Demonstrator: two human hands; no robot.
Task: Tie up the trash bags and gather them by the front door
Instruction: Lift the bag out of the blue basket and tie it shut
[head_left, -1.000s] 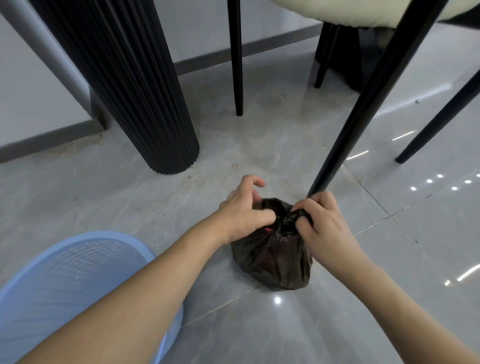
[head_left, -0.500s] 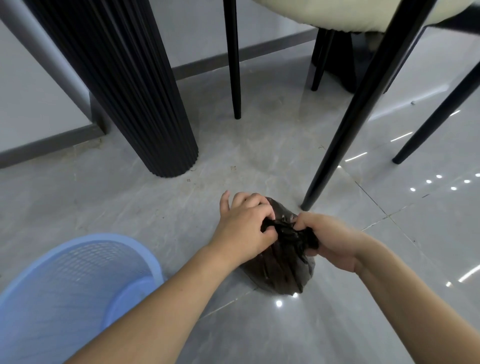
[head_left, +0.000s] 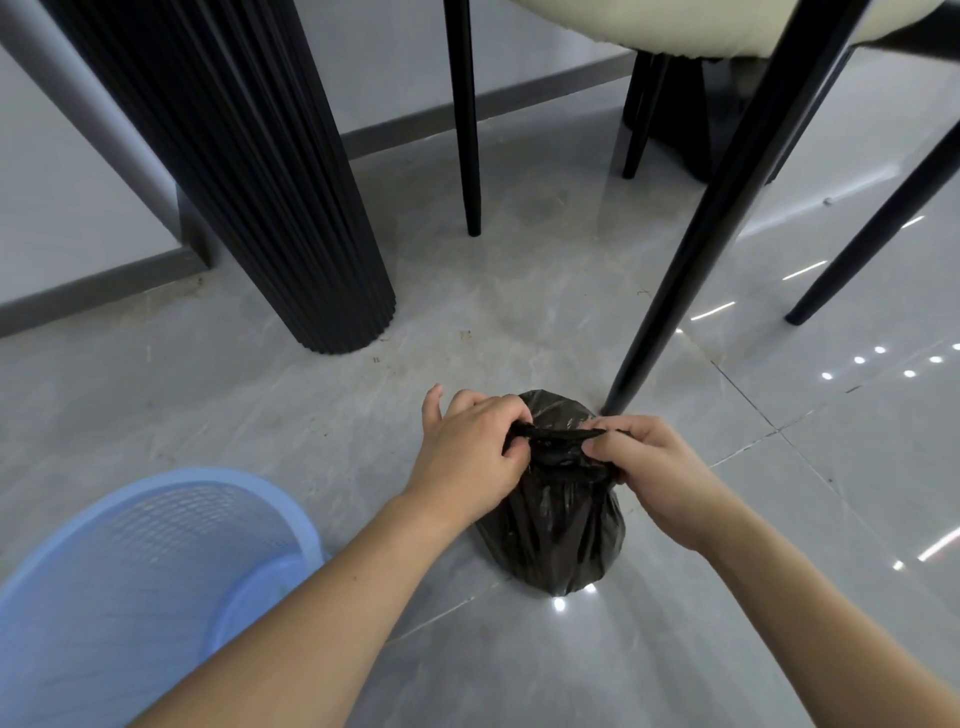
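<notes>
One black trash bag (head_left: 556, 525) sits on the floor directly under both hands, its neck gathered. The left hand (head_left: 470, 452) and right hand (head_left: 657, 475) each pinch an end of the twisted plastic between them — a knot seems to be mid-pull, not yet judged finished. Carrying it to the front door is left. Near the left forearm stands one blue mesh wastebasket (head_left: 156, 587); one black chair leg (head_left: 727, 208) lands just beyond the bag.
</notes>
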